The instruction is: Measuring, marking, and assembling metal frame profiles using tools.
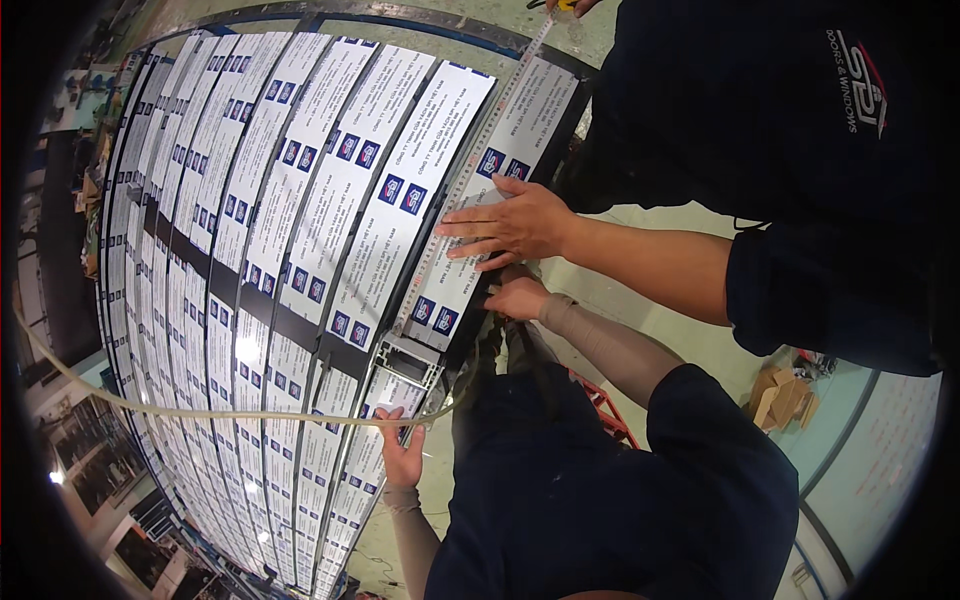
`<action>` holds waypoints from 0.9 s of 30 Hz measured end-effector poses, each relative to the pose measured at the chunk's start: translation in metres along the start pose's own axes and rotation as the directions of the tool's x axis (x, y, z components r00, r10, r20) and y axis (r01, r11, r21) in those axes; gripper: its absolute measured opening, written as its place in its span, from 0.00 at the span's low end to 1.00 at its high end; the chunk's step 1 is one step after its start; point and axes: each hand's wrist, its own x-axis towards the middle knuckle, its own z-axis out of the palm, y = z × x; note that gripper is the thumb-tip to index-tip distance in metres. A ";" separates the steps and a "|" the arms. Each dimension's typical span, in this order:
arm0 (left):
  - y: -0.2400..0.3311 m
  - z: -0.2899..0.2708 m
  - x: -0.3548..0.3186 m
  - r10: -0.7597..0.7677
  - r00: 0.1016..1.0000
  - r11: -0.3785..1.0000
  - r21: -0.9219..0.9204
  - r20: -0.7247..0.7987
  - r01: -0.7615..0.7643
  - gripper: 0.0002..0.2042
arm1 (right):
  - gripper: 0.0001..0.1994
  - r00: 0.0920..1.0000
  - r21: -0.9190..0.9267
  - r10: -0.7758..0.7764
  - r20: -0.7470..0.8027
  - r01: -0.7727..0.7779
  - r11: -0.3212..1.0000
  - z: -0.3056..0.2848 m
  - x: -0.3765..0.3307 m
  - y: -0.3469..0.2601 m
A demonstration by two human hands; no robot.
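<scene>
Many long metal profiles (300,200) wrapped in white film with blue squares lie side by side on a dark rack. A measuring tape (470,170) runs along the outer ones. My left hand (400,455) grips the edge of a near profile, thumb on top, where a thin cream hose (200,412) crosses. My right hand (517,297) is curled against the side of the outermost profile (500,150), its fingers partly hidden. Just above it, a co-worker's hand (510,225) presses flat on that profile and the tape. Another hand at the top edge holds the yellow tape case (565,6).
The co-worker in a dark shirt (760,130) stands close on the right. A red frame (602,405) sits under my right arm. A cardboard box (785,395) lies on the pale green floor. Cluttered benches line the left rim.
</scene>
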 end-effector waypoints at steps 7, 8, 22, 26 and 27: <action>0.000 -0.003 0.000 -0.008 1.000 1.000 0.003 0.010 0.008 0.27 | 0.25 0.971 -0.173 -0.024 0.240 0.067 0.983 -0.006 -0.001 -0.006; -0.002 -0.003 -0.001 -0.010 1.000 1.000 0.002 0.011 0.010 0.27 | 0.21 0.982 -0.164 -0.030 0.187 0.062 0.985 -0.001 0.000 -0.005; 0.005 -0.001 0.000 0.018 1.000 0.995 0.103 -0.004 -0.018 0.26 | 0.16 0.954 -0.308 -0.154 0.258 0.232 0.922 -0.002 0.010 0.005; 0.001 -0.004 0.004 0.019 1.000 0.996 0.088 0.021 -0.021 0.26 | 0.17 0.989 -0.075 -0.064 0.136 0.074 0.994 0.006 0.009 0.011; 0.000 -0.004 0.006 0.043 0.999 0.995 0.084 0.033 -0.046 0.26 | 0.17 0.933 -0.300 -0.355 0.060 0.356 0.885 0.017 0.013 0.029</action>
